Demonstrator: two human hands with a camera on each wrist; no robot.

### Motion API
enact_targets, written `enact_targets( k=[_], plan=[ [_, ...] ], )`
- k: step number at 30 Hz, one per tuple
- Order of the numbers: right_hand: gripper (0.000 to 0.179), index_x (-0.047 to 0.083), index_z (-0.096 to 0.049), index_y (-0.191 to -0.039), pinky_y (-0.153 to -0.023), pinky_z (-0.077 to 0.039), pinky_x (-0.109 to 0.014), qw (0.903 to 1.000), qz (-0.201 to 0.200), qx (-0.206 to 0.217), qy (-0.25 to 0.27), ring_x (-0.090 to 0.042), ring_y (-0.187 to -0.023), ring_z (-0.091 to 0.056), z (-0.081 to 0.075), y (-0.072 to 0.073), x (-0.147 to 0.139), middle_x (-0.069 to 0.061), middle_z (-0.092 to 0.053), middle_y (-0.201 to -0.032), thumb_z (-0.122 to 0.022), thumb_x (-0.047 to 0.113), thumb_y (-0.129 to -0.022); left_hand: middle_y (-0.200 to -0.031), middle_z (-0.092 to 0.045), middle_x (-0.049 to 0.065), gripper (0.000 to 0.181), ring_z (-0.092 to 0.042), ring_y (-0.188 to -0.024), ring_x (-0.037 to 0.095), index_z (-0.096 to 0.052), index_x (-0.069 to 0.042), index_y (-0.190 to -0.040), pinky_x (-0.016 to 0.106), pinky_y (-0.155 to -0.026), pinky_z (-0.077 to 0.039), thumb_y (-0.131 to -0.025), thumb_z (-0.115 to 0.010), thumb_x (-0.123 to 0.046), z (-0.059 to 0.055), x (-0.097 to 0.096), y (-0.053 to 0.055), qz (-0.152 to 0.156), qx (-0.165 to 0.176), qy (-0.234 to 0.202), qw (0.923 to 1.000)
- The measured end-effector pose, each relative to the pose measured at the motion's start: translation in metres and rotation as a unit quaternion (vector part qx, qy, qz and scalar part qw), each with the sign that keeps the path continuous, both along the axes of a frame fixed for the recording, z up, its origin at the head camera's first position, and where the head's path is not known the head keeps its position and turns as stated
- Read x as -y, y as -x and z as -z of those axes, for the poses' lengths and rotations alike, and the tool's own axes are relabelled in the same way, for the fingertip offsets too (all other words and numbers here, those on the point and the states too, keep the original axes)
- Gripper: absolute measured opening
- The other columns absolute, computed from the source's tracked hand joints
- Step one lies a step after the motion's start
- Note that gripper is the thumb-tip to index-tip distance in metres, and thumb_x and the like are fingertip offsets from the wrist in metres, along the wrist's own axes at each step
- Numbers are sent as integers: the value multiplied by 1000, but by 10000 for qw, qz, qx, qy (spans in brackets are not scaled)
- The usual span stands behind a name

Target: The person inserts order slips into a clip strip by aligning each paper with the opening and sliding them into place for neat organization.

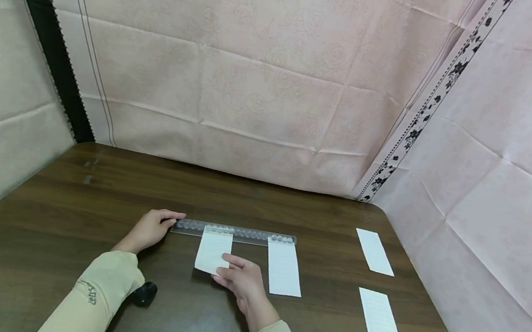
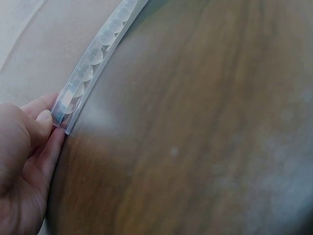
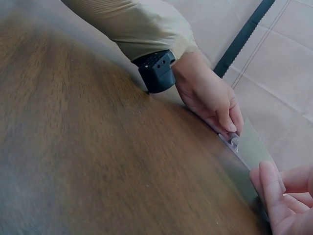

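Note:
A clear plastic ticket rail [image 1: 253,236] with a row of round see-through beads lies across the middle of the table. My left hand [image 1: 151,229] pinches its left end between thumb and fingers, seen close up with the rail [image 2: 93,63] in the left wrist view. One white paper slip [image 1: 213,250] has its top edge at the rail, left of centre. My right hand [image 1: 245,284] holds this slip near its lower right corner; the slip [image 3: 254,147] is tilted up in the right wrist view. Another lined slip [image 1: 284,269] hangs from the rail's right part.
On the right side of the brown wooden table [image 1: 66,231] lie two more paper slips, one farther back [image 1: 375,252] and a longer lined slip [image 1: 383,328] nearer. Pale cloth [image 1: 255,88] stands behind the table and along both sides.

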State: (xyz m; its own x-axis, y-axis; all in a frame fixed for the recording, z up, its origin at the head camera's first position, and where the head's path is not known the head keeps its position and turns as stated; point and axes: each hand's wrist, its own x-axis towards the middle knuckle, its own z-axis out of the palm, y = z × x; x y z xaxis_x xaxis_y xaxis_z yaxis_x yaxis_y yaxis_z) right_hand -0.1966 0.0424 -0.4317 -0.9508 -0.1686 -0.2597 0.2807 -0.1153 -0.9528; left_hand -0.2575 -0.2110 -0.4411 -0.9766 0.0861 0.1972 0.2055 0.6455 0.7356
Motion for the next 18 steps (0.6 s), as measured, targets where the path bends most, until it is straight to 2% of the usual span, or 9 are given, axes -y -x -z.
enact_targets(
  k=[13,18],
  plan=[
    [36,-12,-58,-116,-73,-54,-33,10000,42,-49,74,-23,-85,-64,1,0,-5,-21,-63,-104,-62,-14,-81,-121,-57,21,28,-49,-116,38,-63,-2,-119,53,-92,-40,-95,-48,-2,1,0,1,6,41,-8,10000],
    [35,-12,-58,-117,-73,-54,-32,10000,1,-58,10,-21,-84,-64,1,0,-7,-18,-64,-99,-60,-14,-82,-123,-56,21,29,-48,-117,38,-63,-3,-120,53,-93,-40,-96,-47,-3,1,0,0,16,104,-52,9999]
  ],
)
